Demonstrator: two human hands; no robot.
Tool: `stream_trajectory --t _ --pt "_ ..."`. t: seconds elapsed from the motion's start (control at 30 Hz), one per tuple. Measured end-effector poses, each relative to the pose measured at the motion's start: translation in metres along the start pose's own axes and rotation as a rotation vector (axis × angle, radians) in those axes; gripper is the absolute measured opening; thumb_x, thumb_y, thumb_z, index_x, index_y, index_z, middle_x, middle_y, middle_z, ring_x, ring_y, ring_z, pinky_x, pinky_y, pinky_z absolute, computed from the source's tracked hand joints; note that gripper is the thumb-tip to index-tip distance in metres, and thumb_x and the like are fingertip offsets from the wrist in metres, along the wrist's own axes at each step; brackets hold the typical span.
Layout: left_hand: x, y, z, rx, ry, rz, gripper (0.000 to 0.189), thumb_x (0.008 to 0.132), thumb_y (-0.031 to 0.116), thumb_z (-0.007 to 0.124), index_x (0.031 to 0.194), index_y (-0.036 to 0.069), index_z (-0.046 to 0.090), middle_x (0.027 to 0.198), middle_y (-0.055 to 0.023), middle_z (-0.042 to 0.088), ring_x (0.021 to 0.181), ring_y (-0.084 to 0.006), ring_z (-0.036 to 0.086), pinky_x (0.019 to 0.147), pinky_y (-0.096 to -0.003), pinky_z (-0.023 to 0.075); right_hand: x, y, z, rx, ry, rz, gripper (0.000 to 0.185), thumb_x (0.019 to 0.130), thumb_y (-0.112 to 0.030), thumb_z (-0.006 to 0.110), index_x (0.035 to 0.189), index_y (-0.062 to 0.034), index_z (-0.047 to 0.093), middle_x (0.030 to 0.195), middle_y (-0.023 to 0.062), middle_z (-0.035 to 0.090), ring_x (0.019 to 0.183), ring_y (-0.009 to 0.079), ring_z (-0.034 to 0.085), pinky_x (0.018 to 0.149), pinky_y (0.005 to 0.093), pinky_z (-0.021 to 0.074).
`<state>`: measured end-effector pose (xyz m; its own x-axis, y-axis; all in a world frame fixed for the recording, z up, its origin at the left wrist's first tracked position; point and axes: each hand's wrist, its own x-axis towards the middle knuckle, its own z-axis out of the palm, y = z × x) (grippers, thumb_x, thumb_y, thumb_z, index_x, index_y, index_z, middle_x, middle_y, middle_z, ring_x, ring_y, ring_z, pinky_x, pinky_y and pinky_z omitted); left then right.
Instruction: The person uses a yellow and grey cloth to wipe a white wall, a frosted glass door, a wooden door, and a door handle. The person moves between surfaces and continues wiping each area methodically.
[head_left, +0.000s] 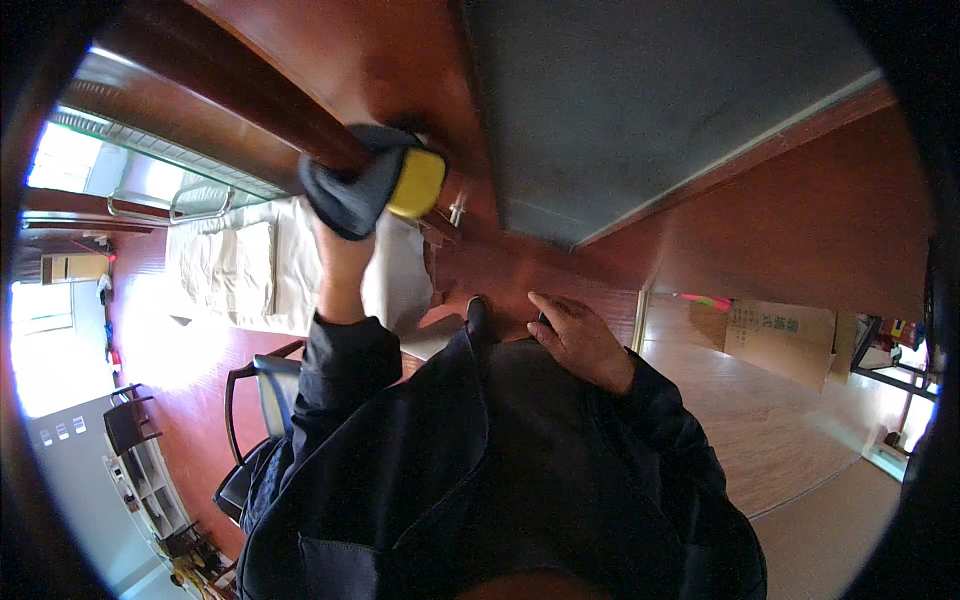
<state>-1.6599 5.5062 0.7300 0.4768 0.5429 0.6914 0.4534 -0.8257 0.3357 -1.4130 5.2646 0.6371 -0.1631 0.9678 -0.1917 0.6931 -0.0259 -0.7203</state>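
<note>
My left hand (341, 274) is raised at upper left, its fingers hidden under a dark grey and yellow cloth (352, 187), perhaps a mitt. The cloth wraps around the edge of a reddish-brown wooden post or door frame (247, 82). In front of my body is my right hand (585, 341), thumb and forefinger slightly apart. A small dark thing (544, 321) shows between them, too little of it visible to name. A small metal fitting (457, 210) sticks out just right of the cloth.
A large grey panel (660, 112) with reddish-brown edging rises ahead. Beyond my left arm are a pale-covered bed or table (292, 277) and a chair (274, 390). A glass pane with metal handles (202, 202) stands at left. A cardboard box (780, 337) lies at right.
</note>
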Motion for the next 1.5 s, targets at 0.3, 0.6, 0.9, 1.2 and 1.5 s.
stream_trajectory --t 0.3,0.6,0.9,1.2,1.5 --pt "0.032 -0.014 -0.023 -0.163 0.454 -0.248 0.038 0.093 0.010 0.075 0.129 0.001 0.066 0.127 -0.0099 0.069 0.118 -0.0247 0.064 0.106 -0.0391 0.0495 -0.018 0.022 0.008 0.070 -0.078 -0.035 0.055 0.105 -0.032 0.056 0.145 0.0063 0.050 0.141 0.0281 0.060 0.130 0.0412 0.058 0.112 0.0475 0.0448" --pt "-0.092 -0.046 0.079 -0.264 0.148 -0.507 0.045 0.092 0.017 0.076 0.132 0.002 0.063 0.130 -0.0121 0.067 0.118 -0.0267 0.064 0.104 -0.0396 0.0500 -0.066 0.044 0.081 -0.077 0.131 0.160 0.045 0.102 -0.030 0.058 0.131 0.0035 0.058 0.130 0.0247 0.063 0.112 0.0390 0.065 0.097 0.0517 0.0501" --pt "-0.194 0.044 0.134 -0.835 -1.106 -0.221 0.053 0.090 0.023 0.077 0.135 0.002 0.060 0.132 -0.0142 0.065 0.119 -0.0286 0.064 0.102 -0.0401 0.0506 -0.142 -0.027 0.156 0.154 0.606 0.494 0.063 0.098 -0.024 0.066 0.149 0.0038 0.043 0.144 0.0296 0.052 0.116 0.0452 0.064 0.101 0.0506 0.0519" --pt "-0.175 0.258 0.104 -1.096 -1.252 0.643 0.053 0.089 0.015 0.077 0.136 0.000 0.058 0.130 -0.0207 0.065 0.120 -0.0351 0.063 0.100 -0.0410 0.0491 -0.228 -0.112 0.176 0.126 1.172 0.605 0.069 0.098 -0.024 0.070 0.155 -0.0024 0.037 0.122 0.0287 0.063 0.107 0.0474 0.065 0.086 0.0514 0.0544" --pt "-0.257 0.444 0.026 -1.400 -1.415 0.714 0.055 0.101 0.016 0.065 0.149 -0.001 0.045 0.148 -0.0174 0.053 0.131 -0.0300 0.055 0.110 -0.0419 0.0453 -0.386 -0.174 0.249 0.009 1.574 0.727 0.065 0.098 -0.027 0.069 0.154 -0.0120 0.042 0.099 0.0290 0.068 0.084 0.0488 0.068 0.072 0.0553 0.0538"
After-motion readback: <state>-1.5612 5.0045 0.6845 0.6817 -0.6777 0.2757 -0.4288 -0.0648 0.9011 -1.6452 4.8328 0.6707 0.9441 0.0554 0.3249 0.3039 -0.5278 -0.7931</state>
